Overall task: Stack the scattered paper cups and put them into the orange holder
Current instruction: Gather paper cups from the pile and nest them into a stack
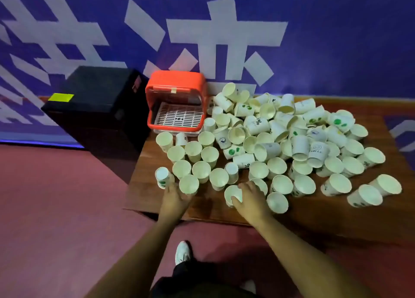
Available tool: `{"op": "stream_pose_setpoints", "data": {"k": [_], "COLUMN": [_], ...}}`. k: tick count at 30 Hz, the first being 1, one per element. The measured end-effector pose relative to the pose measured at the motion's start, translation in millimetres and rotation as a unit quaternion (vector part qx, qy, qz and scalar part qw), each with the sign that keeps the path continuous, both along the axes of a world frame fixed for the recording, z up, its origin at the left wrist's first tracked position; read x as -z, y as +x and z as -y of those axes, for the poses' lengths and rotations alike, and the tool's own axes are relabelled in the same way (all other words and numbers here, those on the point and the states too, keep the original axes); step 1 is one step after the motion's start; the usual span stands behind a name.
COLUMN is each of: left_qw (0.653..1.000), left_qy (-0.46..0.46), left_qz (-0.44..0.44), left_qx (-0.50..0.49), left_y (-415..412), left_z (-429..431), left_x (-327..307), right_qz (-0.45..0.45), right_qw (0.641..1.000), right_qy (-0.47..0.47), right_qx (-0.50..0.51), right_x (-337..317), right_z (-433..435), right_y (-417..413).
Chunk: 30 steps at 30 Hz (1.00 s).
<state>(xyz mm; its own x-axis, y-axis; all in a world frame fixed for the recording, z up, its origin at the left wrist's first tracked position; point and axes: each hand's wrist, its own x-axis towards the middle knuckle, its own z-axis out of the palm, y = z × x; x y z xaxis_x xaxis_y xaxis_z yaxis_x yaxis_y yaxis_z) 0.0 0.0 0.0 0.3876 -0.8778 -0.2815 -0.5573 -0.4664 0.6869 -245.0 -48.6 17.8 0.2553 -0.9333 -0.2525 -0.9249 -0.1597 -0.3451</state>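
A big heap of white paper cups (280, 131) covers the wooden table (208, 208); several stand upright in a cluster at the front left. The orange holder (177, 89) sits at the table's back left with its lid raised and a white grid tray inside. My left hand (173, 196) grips an upright cup (189, 184) near the front edge. An upside-down cup (162, 177) stands just left of that hand. My right hand (249, 199) grips another upright cup (232, 194), thumb over its rim.
A black box (98, 102) with a yellow label stands left of the holder, off the table's left side. Behind is a blue wall with white characters. Red floor lies in front and to the left; my shoe (183, 251) shows below the table edge.
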Motion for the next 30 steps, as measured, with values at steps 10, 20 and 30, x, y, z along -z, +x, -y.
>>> {"op": "stream_pose_setpoints", "data": {"k": [10,20,30], "left_qw": [0.991,0.980,0.962], "left_qy": [0.060,0.070,0.050], "left_qz": [-0.033,-0.030,0.043], "left_qx": [0.112,0.181,0.264], "left_y": [38,45,46], "left_z": [36,55,57], "left_x": [38,57,65], "right_qz": [-0.156,-0.119,0.014], "right_qw": [0.983,0.991,0.991], "right_qy": [-0.031,-0.032,-0.095], "right_qx": [0.093,0.059,0.096], "right_x": [40,62,24], "right_z": [-8,1,-8], "right_y": [44,43,26]}}
